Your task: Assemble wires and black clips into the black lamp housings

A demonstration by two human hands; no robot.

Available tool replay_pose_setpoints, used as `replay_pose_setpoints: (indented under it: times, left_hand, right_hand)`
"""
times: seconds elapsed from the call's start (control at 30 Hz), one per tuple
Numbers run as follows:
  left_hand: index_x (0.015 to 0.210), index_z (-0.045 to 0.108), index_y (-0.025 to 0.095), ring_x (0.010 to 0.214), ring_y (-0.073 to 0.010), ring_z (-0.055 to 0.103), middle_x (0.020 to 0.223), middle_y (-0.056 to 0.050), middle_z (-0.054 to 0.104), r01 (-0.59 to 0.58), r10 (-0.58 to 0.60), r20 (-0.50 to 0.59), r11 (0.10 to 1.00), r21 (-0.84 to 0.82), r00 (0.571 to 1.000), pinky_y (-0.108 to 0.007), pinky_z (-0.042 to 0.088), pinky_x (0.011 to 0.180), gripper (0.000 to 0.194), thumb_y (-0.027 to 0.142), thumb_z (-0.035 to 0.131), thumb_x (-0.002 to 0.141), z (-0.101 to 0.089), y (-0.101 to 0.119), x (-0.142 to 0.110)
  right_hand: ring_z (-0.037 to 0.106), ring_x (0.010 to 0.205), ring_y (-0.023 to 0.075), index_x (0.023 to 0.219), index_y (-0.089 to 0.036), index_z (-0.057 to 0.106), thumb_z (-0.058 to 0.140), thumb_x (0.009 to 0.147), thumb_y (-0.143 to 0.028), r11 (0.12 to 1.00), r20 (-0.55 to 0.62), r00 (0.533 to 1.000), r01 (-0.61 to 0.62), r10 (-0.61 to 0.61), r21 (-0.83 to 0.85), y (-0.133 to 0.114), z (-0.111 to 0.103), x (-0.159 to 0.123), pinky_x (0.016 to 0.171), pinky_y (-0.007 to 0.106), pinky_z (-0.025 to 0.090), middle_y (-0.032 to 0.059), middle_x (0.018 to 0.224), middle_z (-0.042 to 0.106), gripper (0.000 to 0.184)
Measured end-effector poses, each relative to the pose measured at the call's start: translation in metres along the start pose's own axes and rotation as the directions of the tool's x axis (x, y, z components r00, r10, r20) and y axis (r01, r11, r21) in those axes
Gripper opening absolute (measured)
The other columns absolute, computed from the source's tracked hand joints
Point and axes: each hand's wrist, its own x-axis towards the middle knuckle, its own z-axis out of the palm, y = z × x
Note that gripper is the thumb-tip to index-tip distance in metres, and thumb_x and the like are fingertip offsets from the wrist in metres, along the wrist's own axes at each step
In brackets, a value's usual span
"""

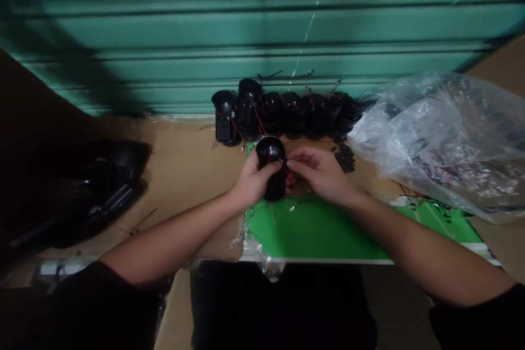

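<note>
Green ribbed metal shutter (262,27) across the back, above a bench covered in brown cardboard (184,158). Toward the right, a crumpled clear plastic bag (435,131); in front, a bright green board (311,229). At far left, in shadow, a dark heap of black housings (86,191), too dim to count or to make out any wiring. Along the shutter, a tight row of black housings (287,112), with red wires (259,120) on them and some ends sticking up: much of this batch apparently wired already, at least the one in hand left to finish. Both forearms reaching forward from dark sleeves, elbows wide. That black housing (270,156) just above the green board's back edge, upright in the left hand (254,181), fingers closed around it. Right hand (320,172) beside it, thumb and forefinger pinched at its side; any wire between them too small to tell. Loose on the green board, a tiny pale connector (292,208).
</note>
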Motion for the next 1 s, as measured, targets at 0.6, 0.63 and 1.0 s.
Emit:
replay_pose_setpoints:
  times: [0.6,0.63,1.0]
  left_hand:
    - [0.124,0.041,0.018,0.056,-0.0169,0.066,0.071,0.0,0.064,-0.016,0.018,-0.023,0.996,0.083,1.0,-0.032,0.059,0.052,0.067,0.045,0.08,0.076,0.001,0.0,-0.003]
    - [0.119,0.043,0.018,0.056,-0.0169,0.066,0.07,0.0,0.064,0.011,-0.01,-0.021,0.998,0.067,1.0,-0.031,0.058,0.051,0.062,0.044,0.079,0.076,0.001,0.001,-0.003]
    - [0.101,0.051,0.014,0.051,-0.0163,0.063,0.066,-0.004,0.065,0.146,-0.146,0.039,0.989,-0.015,0.989,-0.03,0.056,0.047,0.039,0.037,0.07,0.077,-0.002,0.007,-0.003]
  right_hand:
    - [0.07,0.067,0.0135,0.1,-0.012,0.067,0.089,0.086,-0.041,0.999,0.058,0.998,-0.033,0.032,0.016,-0.001,0.0,-0.002,0.064,0.022,0.058,0.0047,0.08,0.071,0.039]
    - [0.07,0.067,0.0136,0.1,-0.012,0.067,0.088,0.088,-0.041,0.999,0.066,0.997,-0.033,0.031,0.02,-0.002,0.001,-0.002,0.064,0.022,0.058,0.0049,0.079,0.071,0.038]
    - [0.071,0.068,0.0131,0.106,-0.013,0.07,0.084,0.092,-0.027,0.991,0.077,0.989,0.123,-0.127,0.047,-0.004,0.007,-0.006,0.065,0.023,0.061,0.0048,0.086,0.073,0.025]
